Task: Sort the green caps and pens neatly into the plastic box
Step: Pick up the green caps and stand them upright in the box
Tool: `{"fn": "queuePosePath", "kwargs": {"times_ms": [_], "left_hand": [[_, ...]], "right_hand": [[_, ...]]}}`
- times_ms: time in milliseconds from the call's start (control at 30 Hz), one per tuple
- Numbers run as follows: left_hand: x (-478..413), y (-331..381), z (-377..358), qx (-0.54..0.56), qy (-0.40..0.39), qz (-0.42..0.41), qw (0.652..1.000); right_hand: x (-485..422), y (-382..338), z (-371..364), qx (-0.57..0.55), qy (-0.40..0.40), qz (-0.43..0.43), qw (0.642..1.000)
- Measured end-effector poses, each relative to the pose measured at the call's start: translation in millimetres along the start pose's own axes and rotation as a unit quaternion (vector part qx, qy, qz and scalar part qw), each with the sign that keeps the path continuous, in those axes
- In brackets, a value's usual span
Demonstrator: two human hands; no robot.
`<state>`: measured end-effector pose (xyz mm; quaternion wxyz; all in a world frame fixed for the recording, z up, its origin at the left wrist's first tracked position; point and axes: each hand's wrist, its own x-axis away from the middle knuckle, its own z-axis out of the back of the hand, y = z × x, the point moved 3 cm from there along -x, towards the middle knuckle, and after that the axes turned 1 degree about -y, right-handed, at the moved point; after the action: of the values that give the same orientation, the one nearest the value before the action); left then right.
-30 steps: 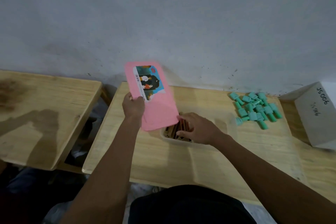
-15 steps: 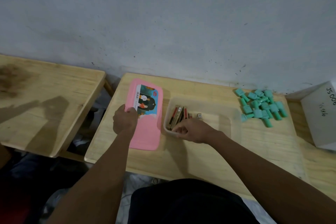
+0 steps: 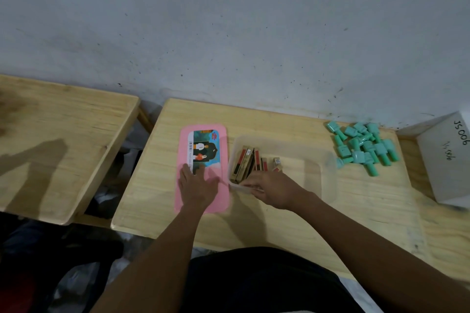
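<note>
A clear plastic box (image 3: 328, 168) stands on the middle of the wooden table (image 3: 305, 211). Several brown and red pens (image 3: 245, 162) lie in its left end. My right hand (image 3: 272, 189) grips the box's near left rim with curled fingers. The pink lid (image 3: 218, 132) with a picture label lies flat to the left of the box. My left hand (image 3: 197, 185) rests flat on the lid's near half, fingers spread. A pile of green caps (image 3: 363, 147) lies at the table's far right, apart from both hands.
A white cardboard box (image 3: 447, 160) with handwriting stands at the right edge of the table. A second wooden table (image 3: 58, 140) stands to the left across a gap. A grey wall runs along the back. Dark clutter lies on the floor below.
My left hand carried the pink lid off the box and laid it flat on the table to the left, then opened onto it. My right hand moved from the pens to the box's near rim.
</note>
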<state>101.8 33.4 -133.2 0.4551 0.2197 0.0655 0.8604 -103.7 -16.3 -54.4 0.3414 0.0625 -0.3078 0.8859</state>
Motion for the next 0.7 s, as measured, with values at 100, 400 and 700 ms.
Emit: {"fn": "queuePosePath", "kwargs": {"times_ms": [100, 400, 700], "left_hand": [[-12, -7, 3, -0.015, -0.040, -0.018, 0.999], [-12, 34, 31, 0.204, 0.011, -0.026, 0.979], [7, 88, 41, 0.230, 0.026, -0.119, 0.966]], "right_hand": [[2, -1, -2, 0.001, 0.010, 0.009, 1.000], [57, 46, 17, 0.035, 0.289, -0.188, 0.938], [97, 101, -2, -0.195, 0.308, -0.402, 0.840]]}}
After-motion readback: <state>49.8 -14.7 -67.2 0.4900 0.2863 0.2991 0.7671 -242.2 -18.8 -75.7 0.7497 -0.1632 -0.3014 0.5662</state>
